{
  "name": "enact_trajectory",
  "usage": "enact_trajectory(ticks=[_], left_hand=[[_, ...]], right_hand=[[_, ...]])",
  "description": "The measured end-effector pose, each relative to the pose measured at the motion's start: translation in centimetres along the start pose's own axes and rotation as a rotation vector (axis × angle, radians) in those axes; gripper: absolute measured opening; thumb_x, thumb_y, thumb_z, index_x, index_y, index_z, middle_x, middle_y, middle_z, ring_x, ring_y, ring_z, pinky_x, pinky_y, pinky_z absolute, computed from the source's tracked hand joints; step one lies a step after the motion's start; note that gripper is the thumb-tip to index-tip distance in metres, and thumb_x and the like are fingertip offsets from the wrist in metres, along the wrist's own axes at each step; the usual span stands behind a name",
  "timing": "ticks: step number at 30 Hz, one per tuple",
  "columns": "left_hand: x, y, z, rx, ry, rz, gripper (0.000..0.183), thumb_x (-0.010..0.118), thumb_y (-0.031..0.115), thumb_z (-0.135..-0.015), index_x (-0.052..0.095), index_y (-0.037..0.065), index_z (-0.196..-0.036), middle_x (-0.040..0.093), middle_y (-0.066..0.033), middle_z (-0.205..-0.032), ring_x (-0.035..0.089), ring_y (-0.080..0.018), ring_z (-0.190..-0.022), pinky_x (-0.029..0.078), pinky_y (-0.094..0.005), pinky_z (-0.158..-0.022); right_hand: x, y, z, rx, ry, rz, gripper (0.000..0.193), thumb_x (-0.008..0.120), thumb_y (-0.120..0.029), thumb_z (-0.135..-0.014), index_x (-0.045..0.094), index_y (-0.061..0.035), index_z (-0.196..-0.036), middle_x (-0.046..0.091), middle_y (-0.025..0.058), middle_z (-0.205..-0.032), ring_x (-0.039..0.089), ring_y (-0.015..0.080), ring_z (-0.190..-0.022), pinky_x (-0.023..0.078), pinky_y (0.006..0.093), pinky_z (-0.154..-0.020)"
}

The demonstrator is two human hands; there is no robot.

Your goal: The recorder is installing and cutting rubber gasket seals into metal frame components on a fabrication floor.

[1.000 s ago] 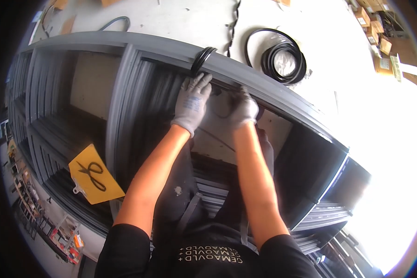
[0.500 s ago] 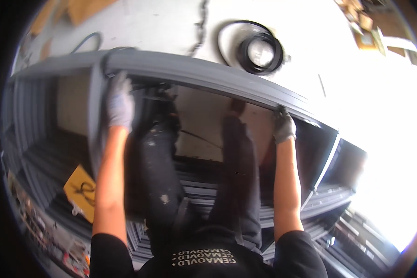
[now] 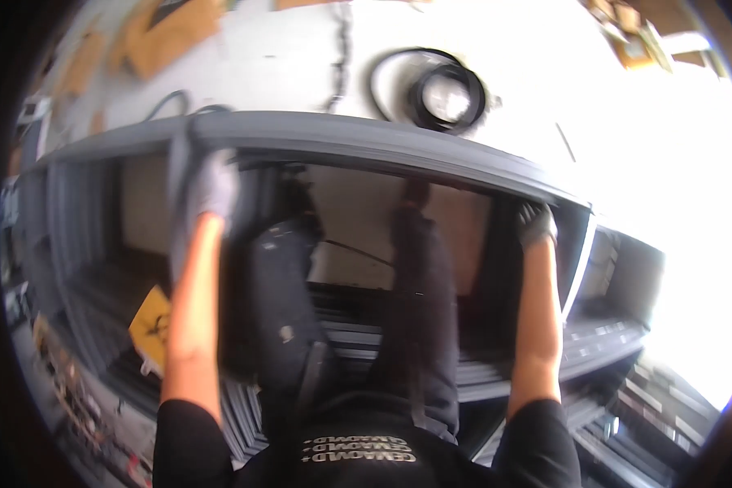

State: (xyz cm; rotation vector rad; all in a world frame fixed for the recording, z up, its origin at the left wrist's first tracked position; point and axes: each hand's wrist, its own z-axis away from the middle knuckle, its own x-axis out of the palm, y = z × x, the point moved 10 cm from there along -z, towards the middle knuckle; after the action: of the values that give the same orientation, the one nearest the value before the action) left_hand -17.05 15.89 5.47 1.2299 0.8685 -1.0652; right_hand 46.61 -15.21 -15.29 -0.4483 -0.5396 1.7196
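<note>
I stand within the opening of a stack of grey metal frames [image 3: 333, 134], its long far bar running across in front of me. My left hand [image 3: 217, 185], in a pale work glove and blurred, is closed on the frame by the corner where a crossbar meets the far bar. Farther right, my right hand [image 3: 538, 224] has its gloved fingers curled at the underside of the same bar, close to a thin pale strut [image 3: 577, 264]. The tips of both hands are partly hidden by the bar or smeared.
Beyond the bar, a coil of black hose [image 3: 447, 98] and a dark chain [image 3: 341, 61] lie on the pale floor. Cardboard [image 3: 171, 37] lies at the far left. A yellow tag [image 3: 150, 325] hangs by my left forearm. More metal profiles [image 3: 626, 415] are stacked at the lower right.
My right hand has shifted right along the far bar. My left hand stays by the corner. The view has tilted slightly, so frame and hose sit a little lower.
</note>
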Motion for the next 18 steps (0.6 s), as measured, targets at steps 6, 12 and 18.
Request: enact_trajectory(ticks=[6, 12, 18], left_hand=[[5.8, 18.6, 9.3, -0.124, -0.591, 1.25, 0.032, 0.062, 0.03, -0.092, 0.063, 0.002, -0.107, 0.068, -0.0055, -0.074, 0.065, -0.0145, -0.072, 0.05, -0.029, -0.077], [3.7, 23.8, 19.2, -0.218, -0.807, 1.992, 0.034, 0.058, 0.031, -0.094, 0.063, 0.004, -0.113, 0.064, -0.0029, -0.074, 0.061, -0.0154, -0.074, 0.05, -0.0307, -0.081], [2.6, 16.7, 19.4, -0.314, -0.505, 2.226, 0.035, 0.062, 0.033, -0.091, 0.064, 0.003, -0.11, 0.068, -0.0057, -0.087, 0.064, -0.0205, -0.086, 0.051, -0.037, -0.089]], right_hand=[[2.8, -1.0, 21.6, -0.416, -0.461, 0.476, 0.034, 0.055, -0.024, -0.096, 0.058, -0.0009, -0.121, 0.067, 0.0128, -0.107, 0.064, 0.0209, -0.098, 0.049, 0.0344, -0.09], [11.6, 7.2, 39.7, -0.644, -0.94, 0.644, 0.042, 0.054, -0.025, -0.097, 0.052, 0.0027, -0.129, 0.061, 0.01, -0.116, 0.056, 0.0149, -0.107, 0.043, 0.0285, -0.094], [11.1, 12.8, 41.8, -0.369, -0.98, 0.839, 0.04, 0.063, -0.025, -0.093, 0.058, 0.0045, -0.12, 0.063, 0.0007, -0.082, 0.053, 0.0042, -0.065, 0.043, 0.0187, -0.057]])
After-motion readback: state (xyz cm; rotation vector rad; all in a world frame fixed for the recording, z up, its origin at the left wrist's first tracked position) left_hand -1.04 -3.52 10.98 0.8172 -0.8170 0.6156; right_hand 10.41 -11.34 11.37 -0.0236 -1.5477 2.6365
